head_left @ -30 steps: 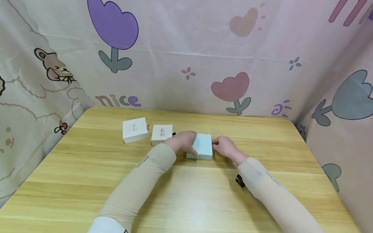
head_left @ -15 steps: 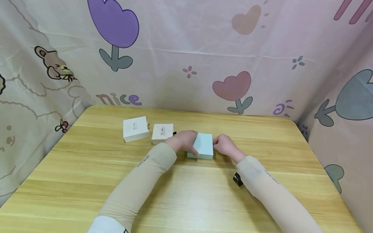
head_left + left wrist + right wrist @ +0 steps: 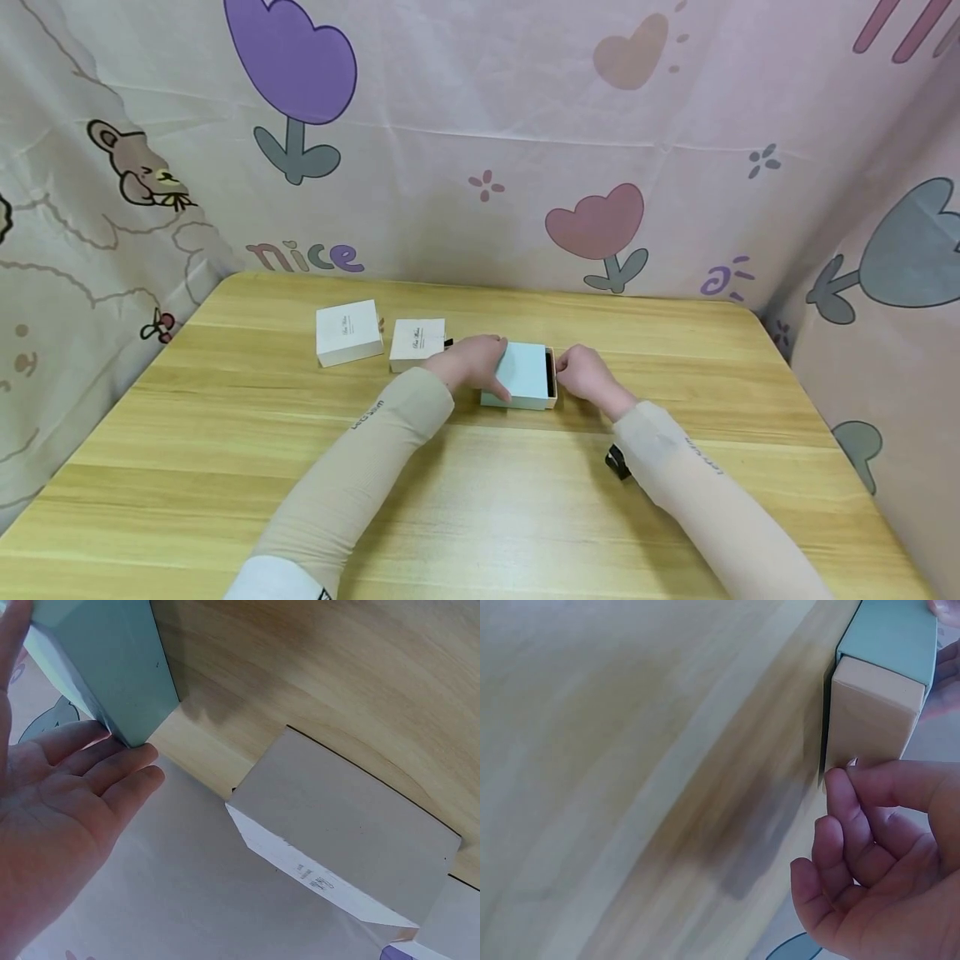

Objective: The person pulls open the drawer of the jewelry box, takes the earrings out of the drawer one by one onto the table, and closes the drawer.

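A pale blue drawer box (image 3: 522, 372) lies on the table in the head view. My left hand (image 3: 474, 363) grips its sleeve from the left, thumb on the near side and fingers on the far side. In the left wrist view the fingers (image 3: 120, 769) lie along the box's edge. A beige inner drawer (image 3: 874, 712) sticks out a little from the sleeve's right end, with a dark interior strip showing in the head view. At the drawer's front my right hand (image 3: 585, 372) pinches a small pull tab, mostly hidden between thumb and forefinger.
Two white boxes stand left of the blue one: a smaller box (image 3: 417, 344) with a black tab, and a larger box (image 3: 348, 333) with a brown tab. A black object (image 3: 617, 462) is by the right sleeve. Printed cloth (image 3: 450, 125) hangs behind the wooden table (image 3: 480, 517).
The inner drawer has slid slightly out of the blue sleeve to the right, as my right hand moved a little right. My left hand has kept its place on the box.
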Available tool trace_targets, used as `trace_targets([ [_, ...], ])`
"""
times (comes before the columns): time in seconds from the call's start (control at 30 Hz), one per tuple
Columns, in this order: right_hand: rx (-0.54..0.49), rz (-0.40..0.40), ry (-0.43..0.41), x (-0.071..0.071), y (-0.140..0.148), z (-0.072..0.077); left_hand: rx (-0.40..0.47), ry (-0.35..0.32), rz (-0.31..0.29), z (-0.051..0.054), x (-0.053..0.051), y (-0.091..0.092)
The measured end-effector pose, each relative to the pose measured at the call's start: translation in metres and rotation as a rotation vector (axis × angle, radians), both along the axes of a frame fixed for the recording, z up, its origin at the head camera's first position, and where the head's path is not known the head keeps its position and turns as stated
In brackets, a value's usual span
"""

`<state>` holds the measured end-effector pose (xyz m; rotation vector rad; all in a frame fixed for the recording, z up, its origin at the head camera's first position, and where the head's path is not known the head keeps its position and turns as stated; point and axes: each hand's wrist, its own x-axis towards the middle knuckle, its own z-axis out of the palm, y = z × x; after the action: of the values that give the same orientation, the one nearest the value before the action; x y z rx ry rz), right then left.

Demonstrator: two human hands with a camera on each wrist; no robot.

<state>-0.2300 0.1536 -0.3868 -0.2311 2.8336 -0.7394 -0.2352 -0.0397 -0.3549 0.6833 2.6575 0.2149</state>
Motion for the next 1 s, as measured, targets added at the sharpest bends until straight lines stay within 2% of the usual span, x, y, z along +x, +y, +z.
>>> trace_targets([
  [0.5, 0.011, -0.016, -0.019, 0.0, 0.02, 0.002, 0.0, 0.0, -0.01, -0.001, -0.001, 0.0],
  [1.0, 0.063, -0.015, 0.015, 0.003, 0.029, 0.005, -0.007, -0.003, -0.011, 0.0, -0.001, 0.0],
])
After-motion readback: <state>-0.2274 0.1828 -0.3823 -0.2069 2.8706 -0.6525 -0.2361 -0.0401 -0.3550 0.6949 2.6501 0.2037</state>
